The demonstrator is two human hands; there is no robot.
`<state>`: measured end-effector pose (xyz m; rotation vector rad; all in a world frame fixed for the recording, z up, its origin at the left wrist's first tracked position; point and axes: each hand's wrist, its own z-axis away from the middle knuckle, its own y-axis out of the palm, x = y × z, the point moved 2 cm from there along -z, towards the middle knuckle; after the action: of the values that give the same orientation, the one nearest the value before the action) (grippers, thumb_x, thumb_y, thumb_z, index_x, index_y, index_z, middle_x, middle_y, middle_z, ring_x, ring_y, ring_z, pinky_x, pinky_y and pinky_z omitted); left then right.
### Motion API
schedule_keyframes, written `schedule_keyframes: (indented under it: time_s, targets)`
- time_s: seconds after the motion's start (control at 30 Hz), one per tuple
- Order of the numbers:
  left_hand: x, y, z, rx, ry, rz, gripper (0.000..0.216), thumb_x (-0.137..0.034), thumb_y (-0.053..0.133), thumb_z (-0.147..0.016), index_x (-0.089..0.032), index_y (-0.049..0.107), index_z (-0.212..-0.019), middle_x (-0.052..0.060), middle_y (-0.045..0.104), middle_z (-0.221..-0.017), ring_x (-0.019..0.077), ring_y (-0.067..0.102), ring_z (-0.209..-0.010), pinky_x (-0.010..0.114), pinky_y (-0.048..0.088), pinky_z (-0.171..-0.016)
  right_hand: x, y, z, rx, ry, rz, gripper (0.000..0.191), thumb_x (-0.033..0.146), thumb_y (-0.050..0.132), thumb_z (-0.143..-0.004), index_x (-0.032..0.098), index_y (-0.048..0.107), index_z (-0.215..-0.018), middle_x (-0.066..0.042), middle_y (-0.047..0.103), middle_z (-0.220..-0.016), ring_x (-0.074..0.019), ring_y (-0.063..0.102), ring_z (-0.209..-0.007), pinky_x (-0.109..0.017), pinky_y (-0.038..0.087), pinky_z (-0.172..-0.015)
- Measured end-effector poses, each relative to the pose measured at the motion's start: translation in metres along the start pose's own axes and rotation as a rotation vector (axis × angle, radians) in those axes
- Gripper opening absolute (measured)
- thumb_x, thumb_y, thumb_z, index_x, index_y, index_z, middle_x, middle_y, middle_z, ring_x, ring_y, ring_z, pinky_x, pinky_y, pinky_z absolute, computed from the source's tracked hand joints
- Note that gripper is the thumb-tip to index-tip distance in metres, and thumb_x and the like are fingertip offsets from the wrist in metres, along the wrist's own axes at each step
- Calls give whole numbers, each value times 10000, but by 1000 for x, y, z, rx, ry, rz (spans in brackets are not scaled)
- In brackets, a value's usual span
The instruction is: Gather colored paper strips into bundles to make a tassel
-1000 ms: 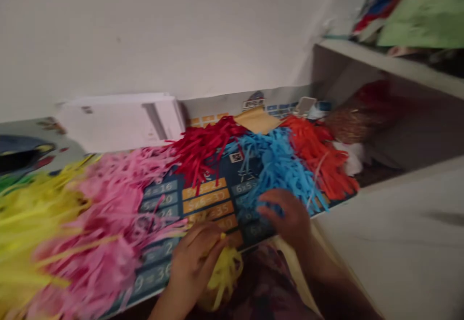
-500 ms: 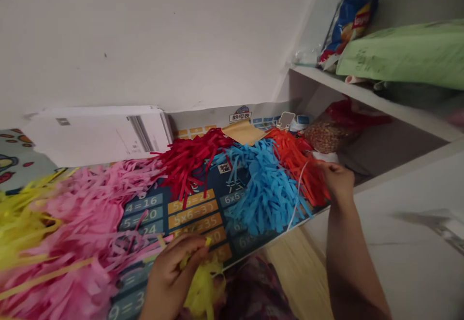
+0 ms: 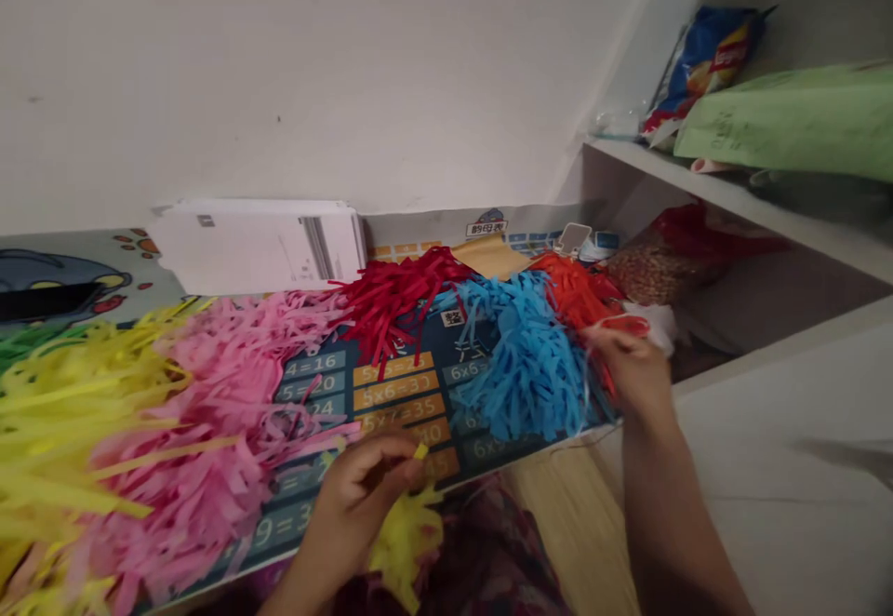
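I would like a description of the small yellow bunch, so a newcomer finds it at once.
Find the number chart, then follow its near edge to the left hand. The yellow bunch shows just below this hand. Unlike the larger yellow pile at picture left, it is held.

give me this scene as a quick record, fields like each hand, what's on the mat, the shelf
left hand: pinching a yellow tassel
right hand: beside the orange fringe; grip unclear
on printed mat: yellow fringe, pink fringe, red fringe, blue fringe
by the wall: white stack
on shelf: green bag, blue packet
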<state>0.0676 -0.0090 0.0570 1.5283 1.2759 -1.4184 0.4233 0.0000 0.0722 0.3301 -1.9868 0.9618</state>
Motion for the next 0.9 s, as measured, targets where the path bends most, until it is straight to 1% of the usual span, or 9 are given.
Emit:
schedule_keyframes:
  time_s: [0.07,0.17,0.3,0.4,0.5,0.57,0.63,0.77,0.9]
  targets:
    - [-2,16,-4,98,-69,150,143,-326,725,-836,-190,736,-794,91,743,-1071,212,697,-990,276,550,-830,31,32,50,380,-106,-242,296,492,703,-758,216,752,-666,-46,652,-764,-191,617,-708,-317,499,-672]
    - [3,38,-6,219,-194,396,286,-440,782,-768,-162,716,-757,107,730,-1070,218,703,-928,307,551,-808,67,68,109,610,-176,-463,216,439,698,-813,251,790,-757,-38,601,-820,-174,588,-772,-310,505,-730]
    - [16,39,3,213,-375,444,383,-511,793,-731,-136,718,-757,35,695,-663,125,636,-578,228,491,-603,76,96,122,703,104,-737,246,482,736,-798,243,773,-753,-42,642,-876,-179,609,-845,-311,518,-791]
    - [22,26,13,178,-430,332,396,-508,801,-718,-118,731,-726,31,677,-590,105,598,-515,200,438,-539,71,108,101,640,416,-1047,281,497,816,-713,235,714,-714,-13,642,-777,-163,627,-799,-310,537,-795]
    - [24,12,16,140,-458,334,392,-514,816,-691,-129,748,-725,53,712,-647,136,642,-576,219,481,-574,73,111,85,672,512,-1163,303,455,860,-661,223,679,-732,33,544,-654,-98,534,-585,-247,522,-621]
    - [23,2,14,51,-392,350,337,-471,838,-678,-148,767,-745,92,759,-867,184,700,-783,248,535,-689,74,108,86,664,442,-1070,307,473,819,-708,210,659,-716,57,446,-582,-63,379,-465,-190,387,-450]
    - [22,-9,12,-95,-324,393,288,-423,861,-662,-163,772,-749,96,746,-1029,200,699,-894,269,553,-755,77,103,96,645,270,-838,290,483,743,-792,208,676,-730,55,425,-560,-67,337,-455,-192,305,-418]
    - [23,-19,11,-262,-445,650,371,-405,922,-558,-142,735,-740,27,719,-706,122,643,-568,248,538,-593,89,99,127,778,-149,-393,279,413,622,-899,211,719,-732,0,609,-685,-127,553,-640,-232,421,-592]
    - [23,-15,11,-303,-489,761,428,-363,957,-484,-128,679,-708,5,708,-632,99,627,-510,211,516,-541,102,105,143,850,-314,-300,318,384,562,-916,204,717,-705,-3,617,-642,-139,560,-593,-247,396,-560]
